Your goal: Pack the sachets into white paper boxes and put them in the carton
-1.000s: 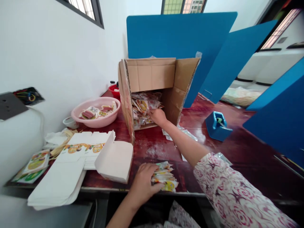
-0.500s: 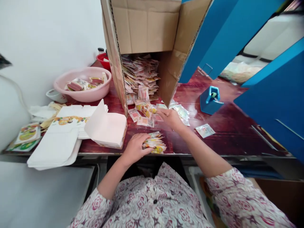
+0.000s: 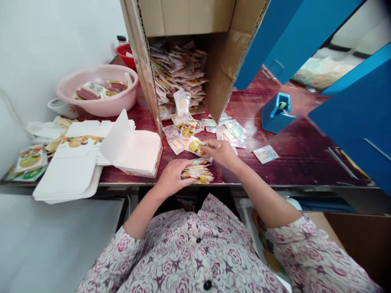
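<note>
My left hand [image 3: 174, 178] lies over a small stack of printed foil sachets [image 3: 197, 173] at the table's front edge, gripping it. My right hand [image 3: 221, 152] pinches a single yellow-printed sachet [image 3: 195, 147] just above that stack. Loose sachets [image 3: 183, 132] are scattered in front of a cardboard box [image 3: 186, 16], which lies open toward me. More sachets [image 3: 177, 73] are heaped inside the box. Another group of loose sachets [image 3: 230, 132] lies to the right of the box's flap.
On the dark red table [image 3: 290, 173] stand a pink plastic basin [image 3: 100, 108] holding packets, a red bowl [image 3: 124, 55], white flat cartons [image 3: 70, 162], an opened white carton [image 3: 131, 152] and a blue tape dispenser [image 3: 277, 112]. Blue partition boards [image 3: 351, 122] stand to the right.
My right hand has come out of the box and now pinches a sachet among the loose ones. Sachets have spread onto the table. My view has tilted down. My left hand remains on the stack.
</note>
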{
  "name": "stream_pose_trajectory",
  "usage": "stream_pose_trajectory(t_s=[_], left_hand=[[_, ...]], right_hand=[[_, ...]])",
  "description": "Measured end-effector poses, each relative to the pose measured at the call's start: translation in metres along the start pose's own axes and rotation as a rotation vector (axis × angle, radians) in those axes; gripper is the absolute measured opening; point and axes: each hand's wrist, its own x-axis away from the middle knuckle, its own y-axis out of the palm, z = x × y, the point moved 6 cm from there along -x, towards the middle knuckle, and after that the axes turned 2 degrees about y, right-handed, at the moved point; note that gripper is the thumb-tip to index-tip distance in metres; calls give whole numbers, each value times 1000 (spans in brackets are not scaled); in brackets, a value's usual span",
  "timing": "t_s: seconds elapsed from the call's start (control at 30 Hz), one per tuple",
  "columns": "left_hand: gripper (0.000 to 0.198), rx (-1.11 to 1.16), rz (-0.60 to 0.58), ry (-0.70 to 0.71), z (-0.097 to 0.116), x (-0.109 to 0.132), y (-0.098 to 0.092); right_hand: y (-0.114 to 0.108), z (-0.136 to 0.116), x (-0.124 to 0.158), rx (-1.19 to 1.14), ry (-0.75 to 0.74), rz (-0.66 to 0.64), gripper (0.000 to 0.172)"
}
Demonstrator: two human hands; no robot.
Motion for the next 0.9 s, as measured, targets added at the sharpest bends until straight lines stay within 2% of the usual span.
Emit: stream_pose_trajectory(t_s=[0.1,0.17,0.23,0.3,0.33,0.4,0.47,0.53,0.63,0.7,0.77,0.83,0.9], left_hand=[[50,45,52,-48,-5,4,0],[65,65,149,-64,-8,6,-3],[85,56,230,-28,-6,6,-8],[93,46,206,12,-3,2,-8],[89,44,154,18,-3,-1,-7],[67,43,38,9,-2,-6,-4],[50,32,-27,-1,-2,-9,-4],[46,17,-40,-3,-1,-10,-5],[54,27,-33,-22,-2,-8,-3],[61,51,-11,-57,-4,-6,-3],[61,73,4,-80,-6,-4,-2],[53,81,0,-67,-7,-3,-1],[47,82,-7,-23,-6,-2,0]], right_hand=[[14,-6,11,66,-22,-174,24],[22,-15,18,142,-68,-280,24],[25,-26,22,239,-131,-334,27],[24,-32,22,296,-146,-383,34],[23,-32,22,302,-126,-398,40],[15,-29,17,314,-65,-354,47],[3,-24,10,420,-30,-206,42],[-5,-19,5,645,-4,-78,35],[-4,-8,1,897,87,-50,46],[-2,1,-3,860,142,-81,34],[-2,5,-7,701,159,-73,20],[-4,2,-11,500,109,-16,14],[-1,-8,-11,335,-6,-34,14]])
